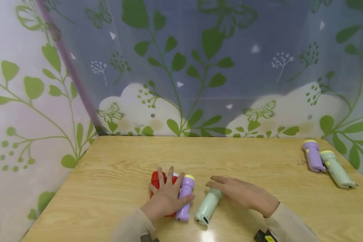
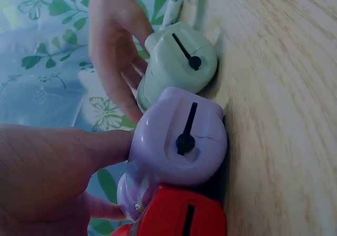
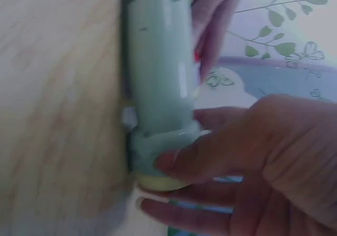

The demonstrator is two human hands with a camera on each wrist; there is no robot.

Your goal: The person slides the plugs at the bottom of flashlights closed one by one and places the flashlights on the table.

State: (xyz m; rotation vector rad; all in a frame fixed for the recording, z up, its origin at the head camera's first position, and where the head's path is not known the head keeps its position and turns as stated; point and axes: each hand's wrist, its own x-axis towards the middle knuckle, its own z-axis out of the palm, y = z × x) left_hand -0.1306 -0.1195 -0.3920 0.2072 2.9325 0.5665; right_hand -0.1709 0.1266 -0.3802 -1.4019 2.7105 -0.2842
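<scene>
My left hand (image 1: 166,198) rests with spread fingers over red flashlights (image 1: 158,177) and a purple flashlight (image 1: 185,195), which lie side by side on the table. Its thumb lies across the purple one, and much of the red ones is hidden under the palm. To the right, a pale green flashlight (image 1: 208,206) lies at a slant, its yellow-rimmed head held by my right hand (image 1: 242,193). In the right wrist view the thumb presses that head (image 3: 166,151) while the fingers reach round its other side.
Another purple flashlight (image 1: 314,156) and another green flashlight (image 1: 337,169) lie together near the right edge of the wooden table (image 1: 124,154). Behind the table hangs a leaf-patterned curtain (image 1: 181,67).
</scene>
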